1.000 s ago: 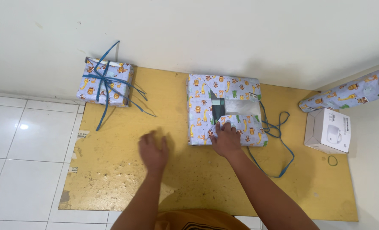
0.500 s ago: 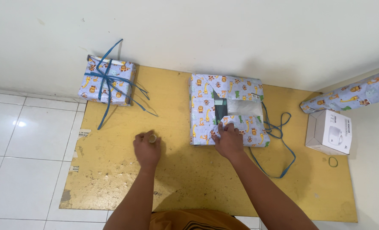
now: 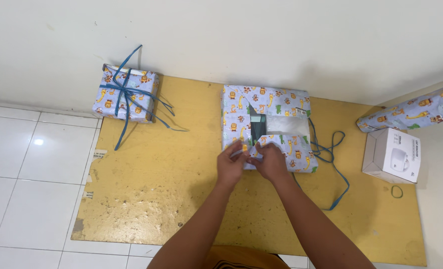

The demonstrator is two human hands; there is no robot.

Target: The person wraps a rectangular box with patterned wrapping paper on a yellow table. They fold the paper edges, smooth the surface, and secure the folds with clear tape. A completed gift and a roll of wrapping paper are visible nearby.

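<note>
Both hands meet at near edge of the half-wrapped box (image 3: 269, 127), which lies on the yellow board (image 3: 181, 194) on the floor, just ahead of the grip. Left hand (image 3: 230, 167) pinches the wrapping paper flap (image 3: 241, 148), fingers narrow on it. Right hand (image 3: 270, 162) presses the same flap, touching left hand; its grip: can't tell. Blue ribbon (image 3: 333, 169) loops just right of right hand. Finished ribbon-tied gift (image 3: 126, 94) well left & ahead of left hand. White carton (image 3: 393, 155) & paper roll (image 3: 411, 112) far right.
</note>
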